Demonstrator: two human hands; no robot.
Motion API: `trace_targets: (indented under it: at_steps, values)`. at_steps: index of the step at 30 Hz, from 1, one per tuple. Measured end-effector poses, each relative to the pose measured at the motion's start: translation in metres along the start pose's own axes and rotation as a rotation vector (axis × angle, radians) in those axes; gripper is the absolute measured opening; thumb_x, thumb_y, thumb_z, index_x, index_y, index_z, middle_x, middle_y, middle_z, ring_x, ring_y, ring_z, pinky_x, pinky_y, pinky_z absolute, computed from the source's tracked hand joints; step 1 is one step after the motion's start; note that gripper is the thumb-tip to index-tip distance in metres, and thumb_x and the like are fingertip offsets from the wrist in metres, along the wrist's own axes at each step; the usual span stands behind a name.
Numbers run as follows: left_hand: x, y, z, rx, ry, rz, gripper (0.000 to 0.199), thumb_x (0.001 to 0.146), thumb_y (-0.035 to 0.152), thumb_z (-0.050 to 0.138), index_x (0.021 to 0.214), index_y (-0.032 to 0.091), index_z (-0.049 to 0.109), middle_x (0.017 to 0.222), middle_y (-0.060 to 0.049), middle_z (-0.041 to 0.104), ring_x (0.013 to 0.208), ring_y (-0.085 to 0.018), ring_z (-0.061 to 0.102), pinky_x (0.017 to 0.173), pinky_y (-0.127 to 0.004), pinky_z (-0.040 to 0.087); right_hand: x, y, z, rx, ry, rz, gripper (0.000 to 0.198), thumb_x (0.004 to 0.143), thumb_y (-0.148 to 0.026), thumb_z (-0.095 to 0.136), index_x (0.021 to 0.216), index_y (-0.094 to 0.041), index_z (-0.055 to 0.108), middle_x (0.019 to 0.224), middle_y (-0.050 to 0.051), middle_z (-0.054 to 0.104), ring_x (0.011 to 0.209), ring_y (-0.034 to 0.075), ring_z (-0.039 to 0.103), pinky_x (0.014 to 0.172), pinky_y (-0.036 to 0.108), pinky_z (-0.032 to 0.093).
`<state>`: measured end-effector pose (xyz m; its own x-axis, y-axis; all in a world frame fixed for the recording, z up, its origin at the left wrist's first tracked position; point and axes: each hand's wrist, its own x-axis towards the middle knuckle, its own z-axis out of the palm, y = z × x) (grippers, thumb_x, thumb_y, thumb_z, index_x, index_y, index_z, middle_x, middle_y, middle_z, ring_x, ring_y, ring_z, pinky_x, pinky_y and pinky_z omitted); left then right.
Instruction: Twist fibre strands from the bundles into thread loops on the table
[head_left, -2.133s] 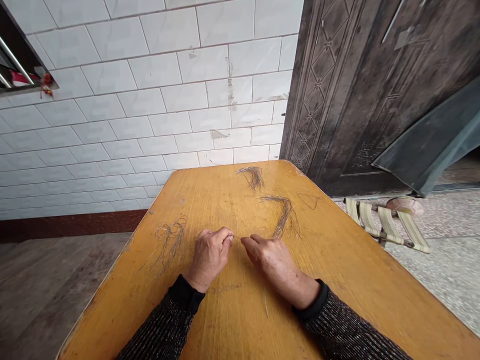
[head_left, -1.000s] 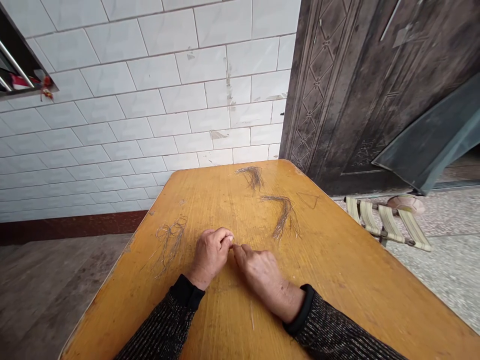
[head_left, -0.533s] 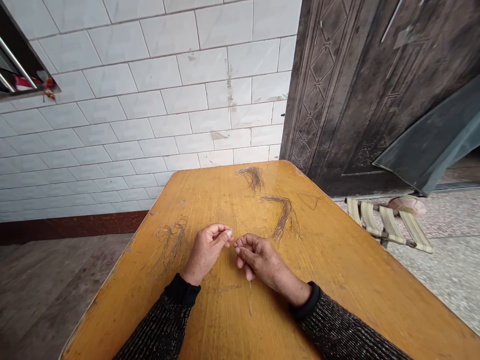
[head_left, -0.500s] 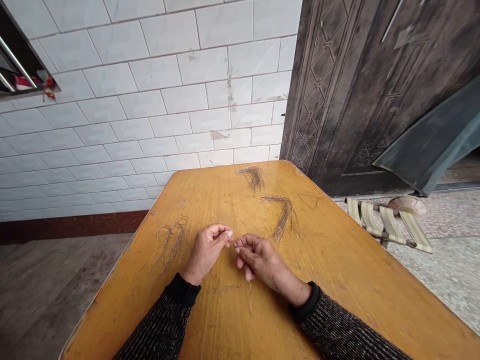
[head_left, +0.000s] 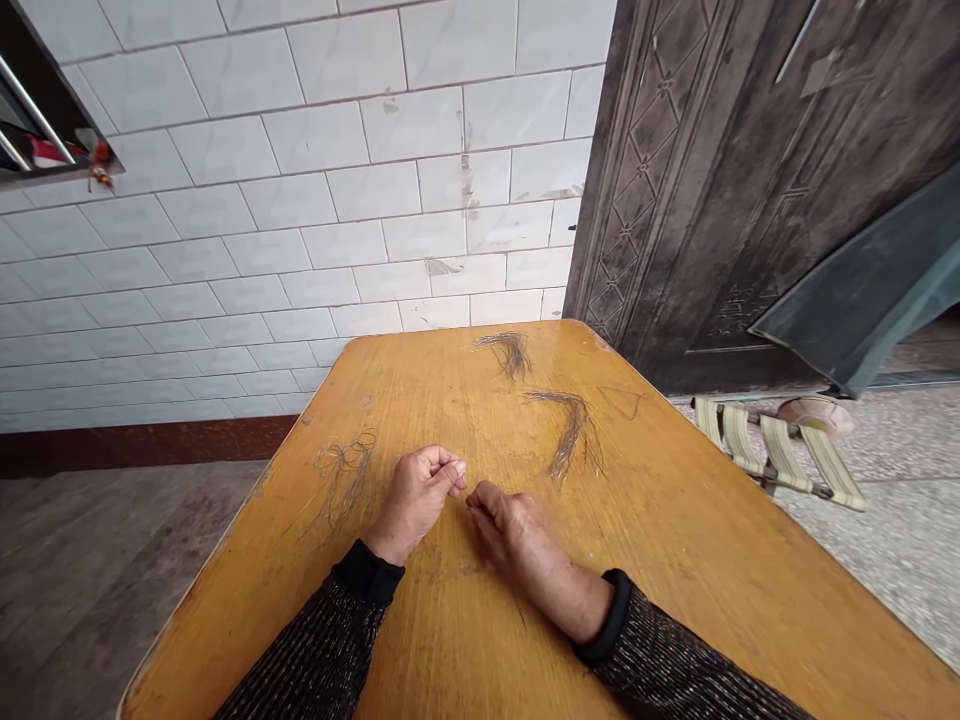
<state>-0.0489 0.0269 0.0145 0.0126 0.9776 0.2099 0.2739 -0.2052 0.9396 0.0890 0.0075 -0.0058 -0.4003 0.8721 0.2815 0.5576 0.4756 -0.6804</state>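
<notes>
Left hand (head_left: pixel 415 497) and right hand (head_left: pixel 529 540), nearly touching, seem to pinch one thin strand (head_left: pixel 522 612), its tail below the blurred right. I'd judge it's being worked between fingertips; the next move calls for steady grip. One looped bundle (head_left: pixel 349 465), two bent bundles (head_left: pixel 572 435) and one loose strand (head_left: pixel 636 408) lie on the table (head_left: pixel 675 560).

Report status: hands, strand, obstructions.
Left hand pinched; right hand curled close by. Thin strand showing below right hand. Loose bundles nearby, none touching hands, none visibly in the way.
</notes>
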Motion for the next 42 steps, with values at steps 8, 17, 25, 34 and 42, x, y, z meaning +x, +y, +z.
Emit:
trace_targets:
  at_steps: [8,17,25,34,42]
  values:
    - [0.001,0.0,-0.001,-0.063,0.067,-0.001,0.019,0.075,0.028,0.052,0.063,0.014,0.052,0.056,0.002,0.053,0.053,-0.009,0.049,0.057,-0.022,0.04,0.0,0.001,-0.004,0.173,-0.012,-0.024,0.013,0.077,-0.013,0.04,0.067,-0.017,0.047,0.054,-0.002,0.052,0.047,0.008,0.044,0.049,0.019,0.033]
    - [0.006,0.001,-0.008,-0.153,0.146,-0.007,0.019,0.072,0.027,0.054,0.059,0.014,0.051,0.055,0.003,0.051,0.052,-0.008,0.046,0.057,-0.021,0.038,-0.003,0.0,0.007,0.617,-0.232,0.218,0.007,0.076,-0.018,0.041,0.069,-0.018,0.042,0.047,-0.007,0.05,0.026,0.003,0.031,0.028,0.014,0.024]
    - [0.01,-0.007,-0.013,-0.21,0.179,-0.023,0.018,0.071,0.027,0.057,0.061,0.013,0.053,0.055,0.002,0.053,0.051,-0.008,0.046,0.056,-0.021,0.037,-0.004,-0.002,-0.001,0.684,-0.325,0.267,0.008,0.075,-0.017,0.041,0.067,-0.017,0.044,0.046,-0.007,0.051,0.024,0.003,0.032,0.025,0.014,0.022]
    - [0.015,-0.013,-0.017,-0.272,0.221,0.007,0.018,0.07,0.027,0.058,0.06,0.013,0.053,0.055,0.002,0.054,0.051,-0.007,0.046,0.055,-0.02,0.036,-0.005,-0.004,-0.003,0.667,-0.375,0.249,0.008,0.073,-0.013,0.04,0.067,-0.017,0.044,0.047,-0.006,0.053,0.025,0.003,0.033,0.026,0.013,0.024]
    - [0.017,-0.019,-0.023,-0.27,0.246,0.01,0.017,0.07,0.027,0.058,0.062,0.013,0.054,0.057,0.002,0.055,0.052,-0.007,0.047,0.056,-0.02,0.037,-0.007,-0.002,-0.007,0.649,-0.429,0.254,0.007,0.073,-0.016,0.042,0.068,-0.016,0.047,0.051,-0.005,0.056,0.026,0.002,0.035,0.027,0.013,0.025]
